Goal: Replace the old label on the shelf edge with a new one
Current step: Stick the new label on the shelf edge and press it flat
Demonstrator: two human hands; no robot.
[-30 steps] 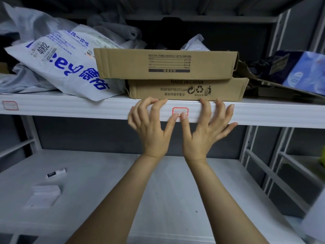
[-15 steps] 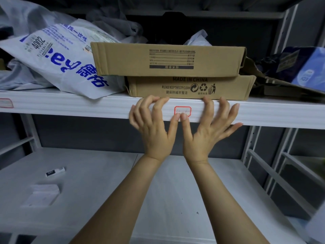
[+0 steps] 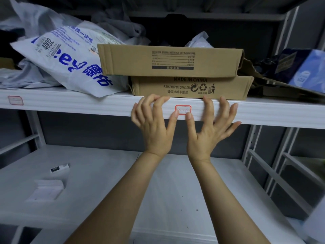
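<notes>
Find label [image 3: 182,110] mid shelf edge [image 3: 88,103], just under boxes [image 3: 149,88]. Use L hand [image 3: 153,125] & R hand [image 3: 209,131] spread, holding nothing, w/ thumbs on its low corners. Rub slow, corner to corner, prob. till flat.

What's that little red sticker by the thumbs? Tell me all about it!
The label is a small white paper rectangle with a red border, rounded corners and a faint handwritten scribble. It sits flat and level on the white shelf edge, just below the boxes. The thumbs of the left hand and right hand press its lower corners.
</notes>
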